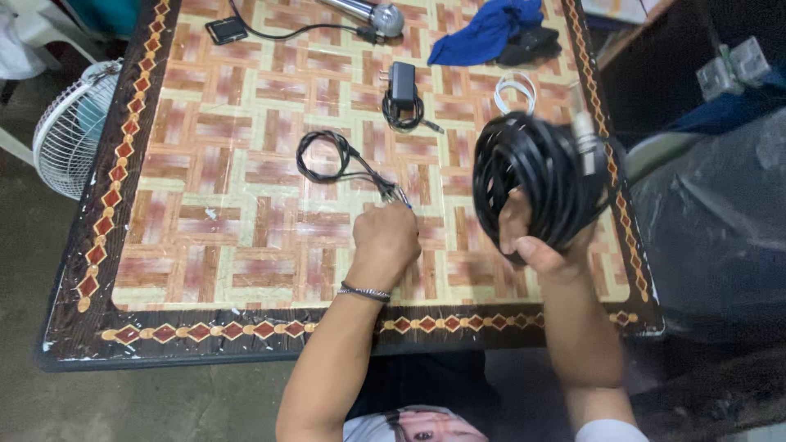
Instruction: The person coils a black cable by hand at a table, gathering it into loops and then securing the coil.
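Your right hand (pixel 542 245) grips a thick coil of black cable (pixel 536 176), raised above the right side of the patterned tile counter (pixel 213 188). Your left hand (pixel 386 240), fingers clenched, pinches the plug end of a thin black looped cord (pixel 327 155) lying mid-counter. Black power adapter (pixel 402 82) sits farther back.

small cable loop (pixel 327 155) left of cable coil (pixel 532 180)

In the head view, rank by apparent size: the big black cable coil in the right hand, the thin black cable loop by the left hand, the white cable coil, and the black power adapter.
1. Big black cable coil, though raised nearer the camera.
2. Thin black cable loop.
3. White cable coil and black power adapter with its wound cord look alike; no ranking.
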